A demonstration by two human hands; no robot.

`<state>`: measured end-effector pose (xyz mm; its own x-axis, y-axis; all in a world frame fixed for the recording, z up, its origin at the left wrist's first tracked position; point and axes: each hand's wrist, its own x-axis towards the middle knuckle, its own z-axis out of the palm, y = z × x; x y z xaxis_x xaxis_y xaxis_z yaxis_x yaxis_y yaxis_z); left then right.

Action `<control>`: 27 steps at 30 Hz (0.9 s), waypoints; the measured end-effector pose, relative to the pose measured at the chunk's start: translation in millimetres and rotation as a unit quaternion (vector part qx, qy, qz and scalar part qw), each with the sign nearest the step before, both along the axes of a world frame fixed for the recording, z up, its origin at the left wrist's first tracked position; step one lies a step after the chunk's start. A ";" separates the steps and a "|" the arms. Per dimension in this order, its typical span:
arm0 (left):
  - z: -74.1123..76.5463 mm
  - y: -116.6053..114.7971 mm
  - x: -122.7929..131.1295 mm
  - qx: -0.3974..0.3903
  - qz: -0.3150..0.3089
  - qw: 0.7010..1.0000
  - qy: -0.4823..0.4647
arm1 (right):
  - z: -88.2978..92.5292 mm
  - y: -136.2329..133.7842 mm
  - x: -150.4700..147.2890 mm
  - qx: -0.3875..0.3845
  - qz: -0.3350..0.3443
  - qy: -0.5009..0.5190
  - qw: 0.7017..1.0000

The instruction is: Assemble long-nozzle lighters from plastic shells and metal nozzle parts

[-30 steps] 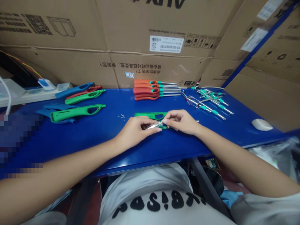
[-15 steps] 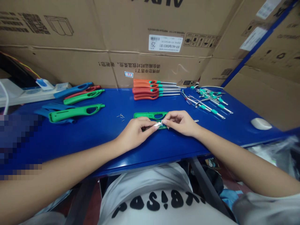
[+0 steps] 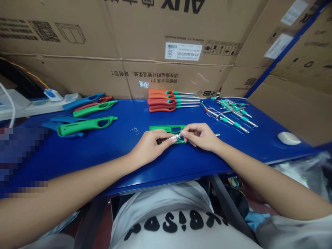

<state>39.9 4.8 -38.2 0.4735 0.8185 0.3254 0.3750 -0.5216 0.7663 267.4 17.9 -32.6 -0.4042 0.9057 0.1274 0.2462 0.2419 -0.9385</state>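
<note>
While the left hand [image 3: 151,144] pinches a slim silvery piece [image 3: 172,137], the right hand [image 3: 201,137] pinches an indistinct pale bit [image 3: 180,135]. Both partly hide a green plastic shell [image 3: 160,128].

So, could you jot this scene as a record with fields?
Left hand: holds small shiny piece
Right hand: pinching at the piece's right end
By both hands: green casing, partly hidden
Near left hand: tiny pins
Table: blue
Left side: blue, red, green casings
Back: orange and red handles with rods
Right side: teal-collared rods, white rounded object
</note>
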 end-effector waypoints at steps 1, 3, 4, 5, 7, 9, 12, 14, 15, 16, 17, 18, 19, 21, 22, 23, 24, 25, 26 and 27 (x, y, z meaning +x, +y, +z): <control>0.2 0.4 -0.2 -0.002 0.006 1.000 -0.002 | -0.5 -0.2 -0.4 0.002 -0.007 0.000 1.000; 0.3 1.3 -0.6 -0.004 0.014 1.000 -0.005 | -1.8 -0.9 -1.0 0.009 -0.015 -0.001 1.000; 0.3 1.7 -0.7 -0.005 0.014 1.000 -0.006 | -2.5 -1.3 -1.3 0.015 -0.015 -0.002 1.000; 0.3 2.1 -0.8 -0.006 0.014 1.000 -0.007 | -3.2 -1.6 -1.5 0.019 -0.014 -0.002 1.000; 0.2 2.6 -0.9 -0.010 0.013 1.000 -0.006 | -4.6 -1.9 -1.6 0.028 -0.015 0.002 0.999; 0.2 3.1 -0.9 -0.015 0.013 1.000 -0.009 | -5.7 -1.7 -1.6 0.035 -0.019 0.012 0.999; 0.0 3.5 -1.2 -0.017 0.013 1.000 -0.011 | -5.4 -1.3 -2.3 0.037 -0.024 0.021 0.999; -0.5 3.9 -1.4 -0.017 0.013 1.000 -0.012 | -3.9 -1.3 -3.0 0.033 -0.030 0.021 0.999; -0.7 4.1 -1.5 -0.018 0.013 1.000 -0.013 | -2.9 -1.5 -3.4 0.030 -0.033 0.019 0.999; -1.0 4.3 -1.5 -0.018 0.013 1.000 -0.014 | -1.9 -1.7 -3.7 0.028 -0.035 0.017 0.999; -1.2 4.5 -1.5 -0.018 0.012 1.000 -0.015 | -1.0 -2.0 -4.0 0.027 -0.035 0.015 0.999; -1.4 4.7 -1.3 -0.016 0.010 1.000 -0.015 | -0.3 -2.3 -4.2 0.028 -0.034 0.013 0.999; -1.7 4.8 -1.0 -0.013 0.008 1.000 -0.014 | 0.1 -2.5 -4.5 0.029 -0.031 0.011 0.999; -2.3 4.9 -0.2 -0.005 0.006 1.000 -0.011 | 0.3 -2.8 -4.9 0.031 -0.027 0.013 0.999; -2.7 4.9 0.3 -0.002 0.006 1.000 -0.010 | 0.1 -2.8 -5.2 0.031 -0.024 0.014 0.999; -3.2 5.0 0.8 0.001 0.007 1.000 -0.011 | -0.2 -2.7 -5.4 0.030 -0.022 0.016 0.999; -3.8 5.0 1.3 0.003 0.007 1.000 -0.012 | -0.5 -2.5 -5.7 0.030 -0.020 0.017 0.999; -4.4 5.1 1.6 0.004 0.005 1.000 -0.013 | -0.7 -2.2 -5.9 0.030 -0.017 0.017 0.999; -4.9 5.1 1.9 0.006 0.001 1.000 -0.013 | -0.8 -2.0 -6.1 0.031 -0.014 0.015 0.999; -5.1 5.2 2.1 0.007 -0.004 1.000 -0.013 | -0.8 -1.7 -6.2 0.031 -0.013 0.012 0.999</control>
